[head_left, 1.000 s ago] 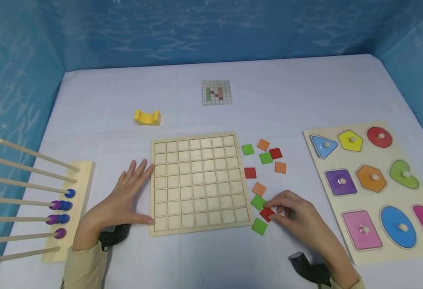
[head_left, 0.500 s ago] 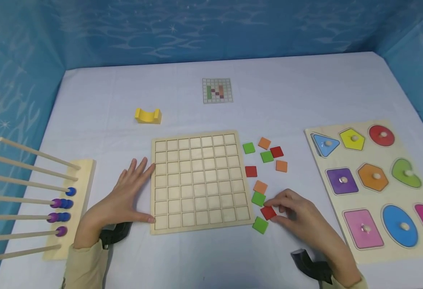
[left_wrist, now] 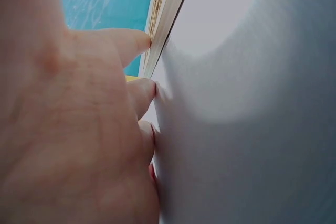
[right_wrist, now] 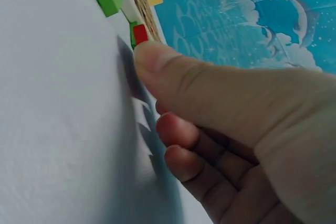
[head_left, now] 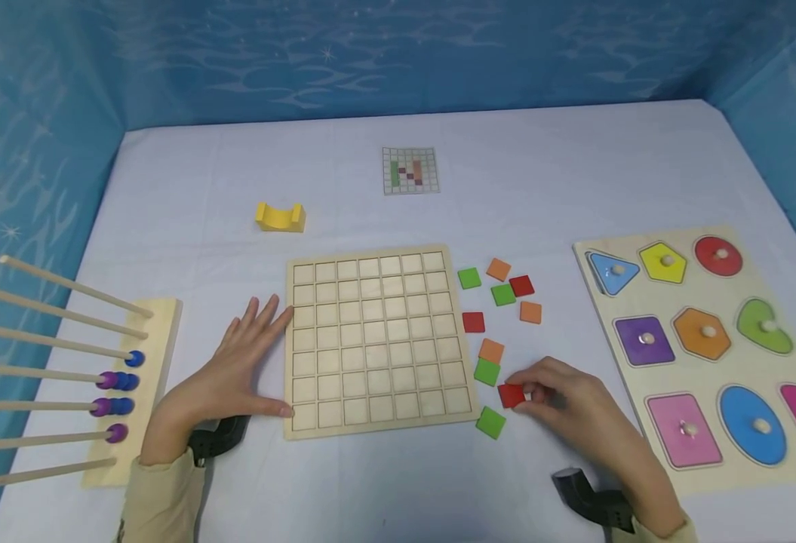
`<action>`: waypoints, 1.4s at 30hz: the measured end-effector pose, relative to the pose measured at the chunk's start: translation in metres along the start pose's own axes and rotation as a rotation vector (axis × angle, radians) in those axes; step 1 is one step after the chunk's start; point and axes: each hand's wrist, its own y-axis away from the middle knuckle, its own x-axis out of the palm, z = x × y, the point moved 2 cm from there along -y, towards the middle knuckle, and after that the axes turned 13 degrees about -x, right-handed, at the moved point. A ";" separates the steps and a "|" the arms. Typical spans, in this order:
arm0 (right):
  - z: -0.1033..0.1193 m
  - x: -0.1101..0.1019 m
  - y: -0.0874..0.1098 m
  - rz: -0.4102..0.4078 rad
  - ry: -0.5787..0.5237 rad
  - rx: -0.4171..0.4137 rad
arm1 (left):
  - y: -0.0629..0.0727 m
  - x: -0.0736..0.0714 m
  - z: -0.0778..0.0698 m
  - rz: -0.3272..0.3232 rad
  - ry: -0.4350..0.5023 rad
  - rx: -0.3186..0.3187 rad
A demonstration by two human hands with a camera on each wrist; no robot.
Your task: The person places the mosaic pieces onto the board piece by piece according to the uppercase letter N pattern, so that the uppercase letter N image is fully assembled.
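A square wooden grid board point(head_left: 370, 343) with bare cells lies in the middle of the white table. My left hand point(head_left: 235, 377) rests at its left edge, fingers spread, thumb and index finger touching the frame. Right of the board, my right hand point(head_left: 567, 403) pinches a red square tile point(head_left: 511, 396) between thumb and index finger. In the right wrist view only an end of that red tile point(right_wrist: 140, 34) shows past the thumb. Beside it lie a green tile point(head_left: 490, 422), another green tile point(head_left: 487, 371) and an orange tile point(head_left: 491, 351).
More loose tiles, including a red tile point(head_left: 474, 322) and an orange tile point(head_left: 530, 312), lie farther back. A pattern card point(head_left: 411, 171) and yellow block point(head_left: 281, 218) lie behind the board. A pegged bead rack point(head_left: 156, 354) stands left; a knobbed shape puzzle point(head_left: 693, 377) lies right.
My right hand has drawn the red tile slightly right, away from the green tiles beside it. The left hand has kept its place at the board.
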 end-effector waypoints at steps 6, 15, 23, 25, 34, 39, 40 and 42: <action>0.001 -0.003 -0.004 -0.074 -0.026 -0.019 | 0.001 0.000 0.000 0.005 -0.003 -0.006; 0.020 -0.005 -0.025 -0.171 -0.090 -0.092 | 0.000 -0.001 0.000 0.000 -0.016 0.001; 0.043 0.006 -0.058 -0.136 -0.163 -0.100 | 0.002 -0.002 -0.001 0.005 -0.001 -0.005; 0.046 0.013 -0.065 -0.132 -0.190 -0.098 | 0.001 -0.001 -0.001 0.005 -0.004 -0.003; 0.047 0.048 -0.076 -0.104 -0.308 -0.093 | 0.000 -0.001 -0.001 0.004 -0.017 0.000; 0.048 0.058 -0.076 -0.037 -0.294 -0.078 | 0.000 -0.001 -0.002 0.006 -0.018 -0.005; 0.048 0.059 -0.076 -0.024 -0.289 -0.072 | 0.000 -0.002 -0.002 0.007 -0.016 -0.006; 0.049 0.061 -0.076 -0.010 -0.270 -0.063 | -0.001 -0.002 -0.002 0.007 -0.016 -0.006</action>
